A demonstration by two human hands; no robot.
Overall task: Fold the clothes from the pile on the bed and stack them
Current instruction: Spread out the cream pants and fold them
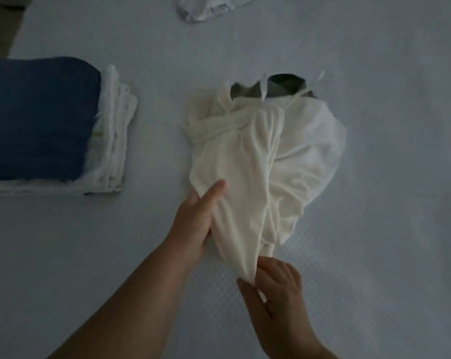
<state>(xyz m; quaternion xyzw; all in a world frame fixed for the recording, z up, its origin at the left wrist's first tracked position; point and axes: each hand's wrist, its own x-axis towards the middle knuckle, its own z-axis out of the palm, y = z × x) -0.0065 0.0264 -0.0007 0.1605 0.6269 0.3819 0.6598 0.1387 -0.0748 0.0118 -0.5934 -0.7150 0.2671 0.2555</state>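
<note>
L hand (196, 218) grips cream garment (245, 177) edge, R hand (273, 291) pinches tip — both forearms outstretched

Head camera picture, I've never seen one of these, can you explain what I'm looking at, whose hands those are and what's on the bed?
No machine here: a person wears one camera on the head, looking forward and down, so the two bare arms entering from the bottom are their own. The surface is a bed with a pale sheet. The left hand grips the side of a cream-white garment, and the right hand pinches its lowest tip. The garment is still bunched, with thin straps at its far end and something dark showing behind it. To the left sits a stack of folded clothes, dark blue on top of white pieces. At the top edge lies more light, unfolded cloth.
</note>
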